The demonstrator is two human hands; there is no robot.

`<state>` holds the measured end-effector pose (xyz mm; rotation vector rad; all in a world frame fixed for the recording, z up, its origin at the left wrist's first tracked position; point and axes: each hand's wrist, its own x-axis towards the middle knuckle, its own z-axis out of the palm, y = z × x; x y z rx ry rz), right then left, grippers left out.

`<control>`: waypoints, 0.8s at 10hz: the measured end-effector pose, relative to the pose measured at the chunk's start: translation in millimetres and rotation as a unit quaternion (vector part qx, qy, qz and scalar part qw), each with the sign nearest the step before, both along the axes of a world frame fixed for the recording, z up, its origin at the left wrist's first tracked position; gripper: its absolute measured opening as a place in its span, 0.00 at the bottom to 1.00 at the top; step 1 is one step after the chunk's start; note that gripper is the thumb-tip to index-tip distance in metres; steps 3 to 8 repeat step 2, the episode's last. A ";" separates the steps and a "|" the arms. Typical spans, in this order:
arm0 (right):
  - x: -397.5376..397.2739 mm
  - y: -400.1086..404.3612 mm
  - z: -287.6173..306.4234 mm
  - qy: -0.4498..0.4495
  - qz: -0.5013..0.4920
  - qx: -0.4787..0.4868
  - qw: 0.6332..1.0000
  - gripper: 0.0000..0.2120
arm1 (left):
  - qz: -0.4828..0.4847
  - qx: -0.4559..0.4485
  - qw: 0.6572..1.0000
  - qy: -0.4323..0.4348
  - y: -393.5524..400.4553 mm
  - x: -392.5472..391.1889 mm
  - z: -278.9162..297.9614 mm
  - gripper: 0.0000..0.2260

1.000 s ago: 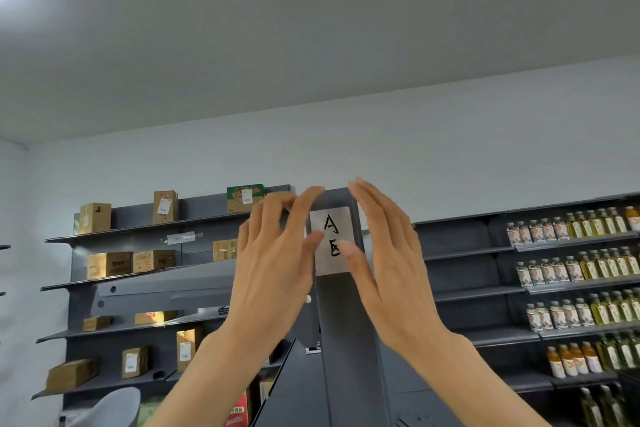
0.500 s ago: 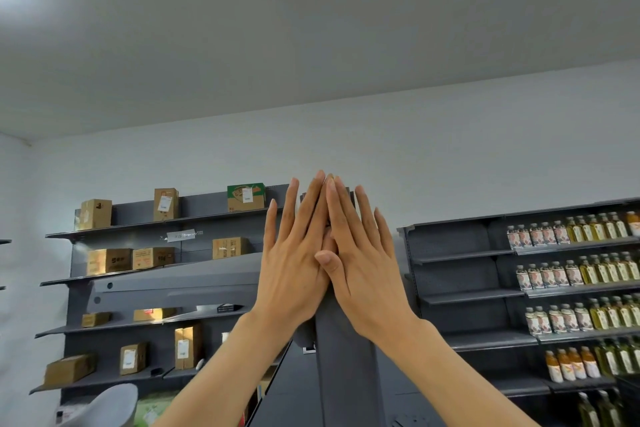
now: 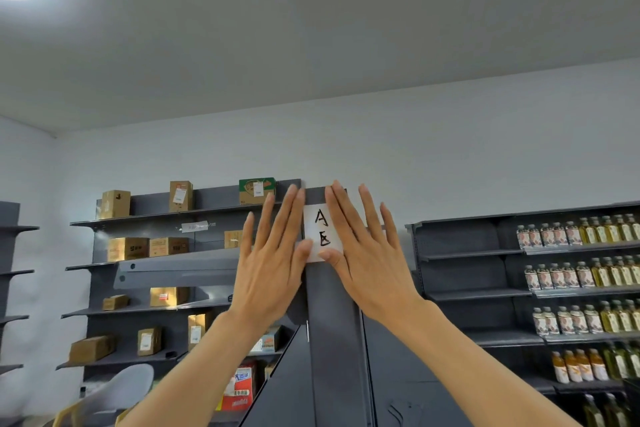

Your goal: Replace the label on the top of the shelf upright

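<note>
A white label (image 3: 322,234) with hand-drawn black letters is sitting flat on the front face of the dark grey shelf upright (image 3: 332,322), right at the top end of that post. It is reading upright and looking square to the post's edges.

The left hand (image 3: 273,263) is lying open and flat just to the left of the label, its fingers spread and pointing up, the thumb tip touching the label's lower left edge. The right hand (image 3: 367,260) is doing the same on the other side, palm open, thumb tip resting on the label's lower right corner and the forefinger lying along its right edge. Neither hand is gripping anything; both are pressing with flat fingers.

Judging by this, the task is nearly finished: the new label is sitting in place and the hands seem to be smoothing its sides down onto the metal. What is probably left is a last press along the edges and corners, then letting go. Whether the glue is holding all round cannot be told, since the hands are covering the side edges. No old label is showing anywhere near the post.
</note>
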<state>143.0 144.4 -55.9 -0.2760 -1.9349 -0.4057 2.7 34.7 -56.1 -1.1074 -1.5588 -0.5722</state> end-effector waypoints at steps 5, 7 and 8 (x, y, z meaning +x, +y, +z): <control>15.6 3.9 -5.8 -0.004 -0.008 -0.053 0.999 0.38 | 0.066 0.012 0.998 -0.006 -23.2 -19.4 -26.0 0.29; 15.6 3.9 -5.8 -0.004 -0.008 -0.053 0.999 0.38 | 0.066 0.012 0.998 -0.006 -23.2 -19.4 -26.0 0.29; 15.6 3.9 -5.8 -0.004 -0.008 -0.053 0.999 0.38 | 0.066 0.012 0.998 -0.006 -23.2 -19.4 -26.0 0.29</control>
